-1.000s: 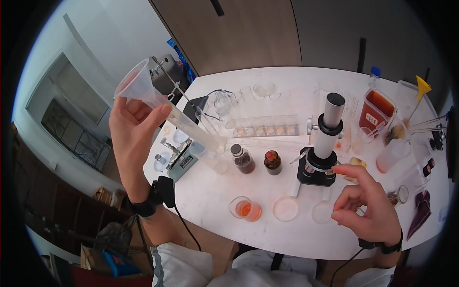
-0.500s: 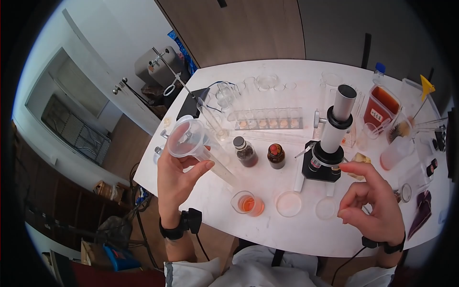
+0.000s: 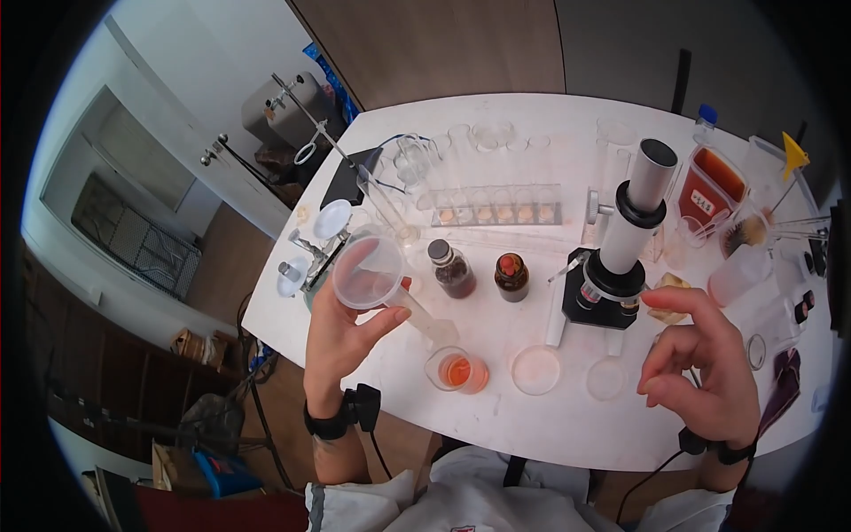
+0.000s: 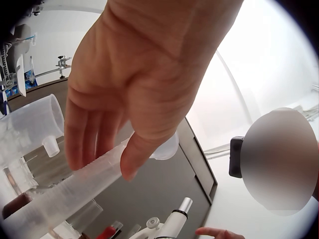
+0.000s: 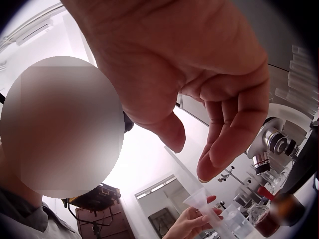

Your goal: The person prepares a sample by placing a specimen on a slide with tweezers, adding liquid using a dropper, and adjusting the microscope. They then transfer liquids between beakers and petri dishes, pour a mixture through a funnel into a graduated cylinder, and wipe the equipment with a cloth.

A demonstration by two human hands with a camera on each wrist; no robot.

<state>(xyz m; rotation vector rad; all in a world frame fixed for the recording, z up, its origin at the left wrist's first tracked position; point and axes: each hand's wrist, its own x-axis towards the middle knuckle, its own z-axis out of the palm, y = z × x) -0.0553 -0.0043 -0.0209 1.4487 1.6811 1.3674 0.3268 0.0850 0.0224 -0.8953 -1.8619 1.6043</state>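
My left hand (image 3: 341, 335) grips a translucent graduated cylinder (image 3: 424, 321) near its top, thumb on one side. A clear funnel (image 3: 368, 270) sits in the cylinder's mouth. The cylinder's far end appears beside a small beaker (image 3: 455, 368) of orange liquid; whether they touch, I cannot tell. In the left wrist view the fingers lie around the tube (image 4: 70, 196). To the right, my right hand (image 3: 709, 368) hovers near the microscope (image 3: 625, 244), index finger reaching toward it, other fingers loosely curled, a gap between thumb and fingers (image 5: 219, 149); nothing is plainly held.
Two dark bottles (image 3: 452, 269) (image 3: 511, 277) stand mid-table before a rack of tubes (image 3: 496, 213). Two shallow dishes (image 3: 535, 370) (image 3: 607, 379) lie near the front edge. A balance (image 3: 332, 220) and a ring stand (image 3: 324, 133) are left; a red-brown container (image 3: 709, 191) is right.
My left hand has come down and to the right with the cylinder and funnel, nearer the orange beaker. The right hand has shifted slightly right, its pose much the same.
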